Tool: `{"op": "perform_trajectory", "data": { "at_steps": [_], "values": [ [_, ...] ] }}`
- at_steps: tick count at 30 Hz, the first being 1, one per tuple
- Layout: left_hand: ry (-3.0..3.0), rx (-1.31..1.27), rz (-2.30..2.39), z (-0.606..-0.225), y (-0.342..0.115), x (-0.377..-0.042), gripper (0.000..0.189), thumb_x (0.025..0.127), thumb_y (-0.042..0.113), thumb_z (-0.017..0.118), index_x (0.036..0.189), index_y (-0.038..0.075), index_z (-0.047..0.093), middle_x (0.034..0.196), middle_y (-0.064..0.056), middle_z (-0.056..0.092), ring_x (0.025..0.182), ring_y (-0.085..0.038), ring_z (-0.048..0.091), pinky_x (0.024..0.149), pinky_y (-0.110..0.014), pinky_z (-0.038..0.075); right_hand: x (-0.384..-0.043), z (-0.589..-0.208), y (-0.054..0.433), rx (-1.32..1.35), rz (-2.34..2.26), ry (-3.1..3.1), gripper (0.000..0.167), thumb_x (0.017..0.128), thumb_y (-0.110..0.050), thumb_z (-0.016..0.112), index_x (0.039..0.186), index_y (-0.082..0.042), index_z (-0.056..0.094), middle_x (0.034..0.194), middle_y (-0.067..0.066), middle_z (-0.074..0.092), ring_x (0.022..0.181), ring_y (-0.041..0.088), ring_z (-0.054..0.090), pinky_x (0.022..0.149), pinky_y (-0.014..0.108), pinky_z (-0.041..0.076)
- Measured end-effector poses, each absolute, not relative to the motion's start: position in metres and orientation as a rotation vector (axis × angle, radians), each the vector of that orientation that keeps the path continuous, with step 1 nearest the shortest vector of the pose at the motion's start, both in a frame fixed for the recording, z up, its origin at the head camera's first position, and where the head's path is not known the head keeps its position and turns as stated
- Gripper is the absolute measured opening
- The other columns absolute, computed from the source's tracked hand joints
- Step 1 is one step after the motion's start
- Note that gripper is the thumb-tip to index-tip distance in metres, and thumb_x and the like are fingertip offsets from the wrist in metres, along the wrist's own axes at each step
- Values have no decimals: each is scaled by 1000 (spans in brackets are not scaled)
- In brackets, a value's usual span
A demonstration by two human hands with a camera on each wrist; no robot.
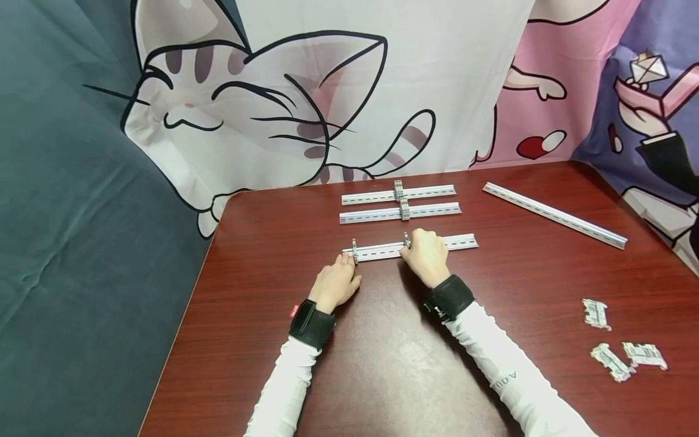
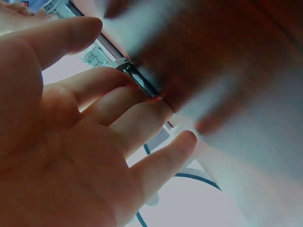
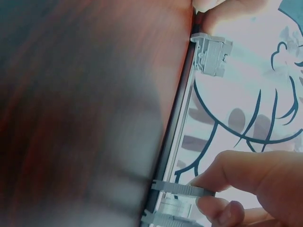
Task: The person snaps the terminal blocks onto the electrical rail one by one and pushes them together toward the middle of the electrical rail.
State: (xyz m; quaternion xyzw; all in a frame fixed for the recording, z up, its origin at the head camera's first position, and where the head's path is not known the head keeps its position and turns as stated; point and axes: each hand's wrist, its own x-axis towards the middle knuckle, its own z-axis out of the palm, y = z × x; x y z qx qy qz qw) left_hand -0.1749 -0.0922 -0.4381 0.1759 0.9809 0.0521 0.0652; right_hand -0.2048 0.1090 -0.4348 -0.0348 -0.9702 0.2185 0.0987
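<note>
Right-wrist view has my right fingers (image 3: pixel 229 166) pinching a thin grey clip (image 3: pixel 177 188) set against the slotted rail (image 1: pixel 379 251), which lies on the counter (image 1: pixel 382 364) in front of me. My left fingers (image 2: pixel 142 118) grasp nothing; they lie loosely at the rail's left end, beside a second clip (image 3: pixel 210 54). To do this well, I'd brace that end so the rail can't slide, keep the pinched clip square across it, and press evenly so neither side rides up.
</note>
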Motion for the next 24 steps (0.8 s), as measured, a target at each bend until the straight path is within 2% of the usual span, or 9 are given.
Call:
{"op": "perform_trajectory", "data": {
  "at_steps": [12, 19, 24],
  "values": [
    [2950, 528, 170, -437, -92, -175, 55, 96, 28, 55, 137, -7, 46, 142, -23, 47, 132, -32, 47, 99, -44, 47, -203, -434, 113, -177, 649, -2837, 27, 68, -11, 62, 50, -18, 42, 59, 10, 61, 56, 33, 62, 43, 46, 43],
    [2958, 535, 177, -439, -93, -175, 54, 95, 28, 55, 136, -7, 47, 143, -23, 47, 133, -33, 47, 101, -44, 46, -201, -434, 111, -213, 627, -2809, 23, 67, -8, 62, 52, -14, 46, 62, 17, 64, 55, 35, 61, 42, 46, 41],
    [2948, 529, 186, -439, -93, -175, 54, 96, 28, 55, 137, -7, 46, 144, -23, 46, 134, -33, 46, 103, -44, 45, -200, -433, 109, -223, 589, -2817, 18, 70, -9, 65, 56, -10, 52, 68, 20, 67, 61, 39, 64, 44, 47, 43]
  ]
}}
